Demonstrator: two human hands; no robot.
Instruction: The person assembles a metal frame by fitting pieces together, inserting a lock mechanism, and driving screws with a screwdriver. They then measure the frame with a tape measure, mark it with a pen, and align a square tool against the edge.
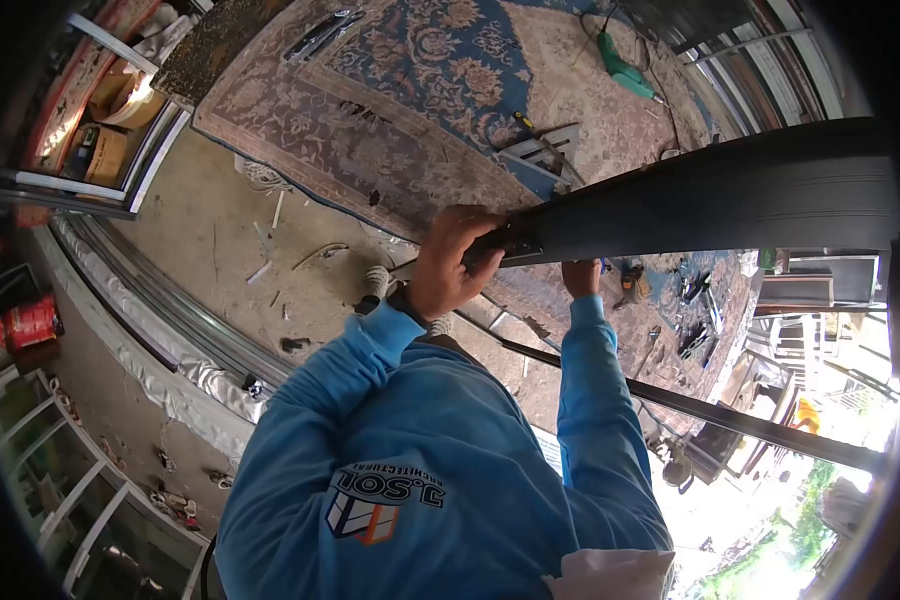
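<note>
A long, wide black metal profile (710,195) runs from the middle of the view to the right edge. At its near end, my left hand (448,262) is closed, with the thumb and fingers on either side of the end. My right hand (581,278) is at the lower edge of the profile, its fingers mostly hidden behind it. A small bit of blue shows beside that hand, too little to name. Beneath my right forearm passes a thinner dark bar (710,402), slanting down to the right.
Patterned carpets (390,120) cover much of the floor, with a green power drill (625,72) and a yellow-handled screwdriver (525,122) on them. Long metal profiles (160,300) lie at the left. Window frames (80,490) stand lower left. Scraps (260,270) litter the concrete.
</note>
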